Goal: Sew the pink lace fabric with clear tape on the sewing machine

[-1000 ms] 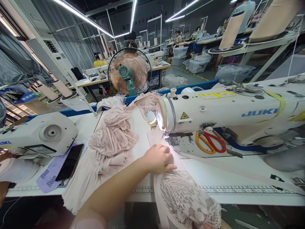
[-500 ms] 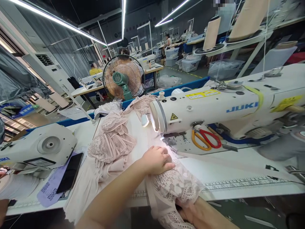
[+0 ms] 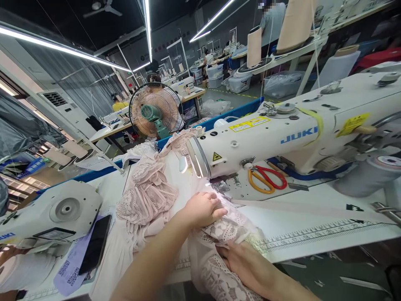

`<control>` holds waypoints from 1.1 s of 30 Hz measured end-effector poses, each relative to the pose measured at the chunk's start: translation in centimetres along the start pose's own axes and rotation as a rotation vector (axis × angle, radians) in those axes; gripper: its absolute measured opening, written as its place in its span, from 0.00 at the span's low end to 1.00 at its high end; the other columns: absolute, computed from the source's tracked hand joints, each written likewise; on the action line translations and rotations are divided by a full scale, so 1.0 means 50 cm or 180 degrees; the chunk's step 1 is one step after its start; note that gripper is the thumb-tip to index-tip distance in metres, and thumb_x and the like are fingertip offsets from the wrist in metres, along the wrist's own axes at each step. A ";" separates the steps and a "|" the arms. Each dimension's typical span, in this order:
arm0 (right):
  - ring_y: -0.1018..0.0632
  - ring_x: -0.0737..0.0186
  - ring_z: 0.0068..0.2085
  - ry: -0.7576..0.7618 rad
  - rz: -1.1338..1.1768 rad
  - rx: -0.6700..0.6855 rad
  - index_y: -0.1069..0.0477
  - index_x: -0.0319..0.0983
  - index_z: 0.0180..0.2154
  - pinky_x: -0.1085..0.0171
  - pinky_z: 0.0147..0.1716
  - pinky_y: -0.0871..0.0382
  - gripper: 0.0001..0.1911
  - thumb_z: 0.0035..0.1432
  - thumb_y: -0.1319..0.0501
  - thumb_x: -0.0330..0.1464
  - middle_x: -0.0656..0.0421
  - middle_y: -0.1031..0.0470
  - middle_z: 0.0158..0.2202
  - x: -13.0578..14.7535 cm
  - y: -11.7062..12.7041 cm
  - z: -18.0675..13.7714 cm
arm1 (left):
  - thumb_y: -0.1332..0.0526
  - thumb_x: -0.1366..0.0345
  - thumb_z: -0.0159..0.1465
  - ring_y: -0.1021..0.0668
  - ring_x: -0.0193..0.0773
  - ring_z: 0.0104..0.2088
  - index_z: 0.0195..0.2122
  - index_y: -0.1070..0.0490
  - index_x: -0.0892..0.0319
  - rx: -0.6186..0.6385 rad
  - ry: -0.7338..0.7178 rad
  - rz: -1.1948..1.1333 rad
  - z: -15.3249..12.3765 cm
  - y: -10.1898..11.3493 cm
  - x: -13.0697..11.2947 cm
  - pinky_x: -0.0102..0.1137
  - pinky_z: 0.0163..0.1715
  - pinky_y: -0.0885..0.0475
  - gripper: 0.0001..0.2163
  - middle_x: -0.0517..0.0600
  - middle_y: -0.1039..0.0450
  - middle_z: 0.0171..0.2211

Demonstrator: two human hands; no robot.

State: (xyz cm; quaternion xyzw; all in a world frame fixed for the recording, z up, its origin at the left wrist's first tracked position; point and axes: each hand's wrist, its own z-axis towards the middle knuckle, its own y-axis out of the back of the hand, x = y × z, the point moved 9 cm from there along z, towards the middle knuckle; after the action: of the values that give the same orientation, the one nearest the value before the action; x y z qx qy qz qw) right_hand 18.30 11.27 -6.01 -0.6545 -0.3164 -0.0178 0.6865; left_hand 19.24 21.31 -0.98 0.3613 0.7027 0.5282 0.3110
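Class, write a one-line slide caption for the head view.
Left hand and right hand press pale pink lace fabric flat beside a white Juki sewing machine.

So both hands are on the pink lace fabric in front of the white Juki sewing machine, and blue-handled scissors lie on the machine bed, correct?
Not quite: the scissors have one red and one orange handle, not blue, as the head view shows. The rest holds: the left hand and right hand are both on the pink lace fabric in front of the white Juki sewing machine, and the scissors lie on its bed.
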 end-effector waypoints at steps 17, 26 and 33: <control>0.31 0.55 0.56 0.0037 0.0110 -0.0179 0.29 0.41 0.49 0.53 0.60 0.49 0.16 0.58 0.40 0.35 0.55 0.24 0.49 0.007 -0.010 0.029 | 0.51 0.50 0.65 0.33 0.49 0.55 0.55 0.35 0.61 -0.0567 0.0267 0.0732 0.007 -0.018 0.014 0.46 0.54 0.36 0.24 0.54 0.35 0.57; 0.34 0.51 0.58 0.0016 -0.0258 -0.0475 0.28 0.40 0.34 0.53 0.58 0.46 0.13 0.50 0.34 0.41 0.56 0.23 0.45 0.020 -0.012 0.039 | 0.51 0.47 0.65 0.31 0.50 0.49 0.54 0.34 0.59 -0.0754 0.0546 0.1063 0.012 0.002 0.034 0.47 0.49 0.35 0.25 0.59 0.32 0.51; 0.31 0.50 0.54 0.0138 -0.0396 -0.0548 0.32 0.41 0.26 0.52 0.58 0.47 0.13 0.47 0.33 0.42 0.59 0.23 0.34 0.023 -0.007 0.050 | 0.49 0.46 0.63 0.29 0.51 0.43 0.55 0.37 0.66 -0.0610 0.0575 0.1001 0.032 -0.018 0.054 0.41 0.40 0.30 0.30 0.62 0.31 0.42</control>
State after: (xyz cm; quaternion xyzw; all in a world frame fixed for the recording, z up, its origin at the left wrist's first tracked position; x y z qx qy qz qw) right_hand 18.03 13.95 -5.31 -0.6897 -0.3387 -0.1016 0.6319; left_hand 18.90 24.24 -2.42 0.3864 0.6092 0.6649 0.1935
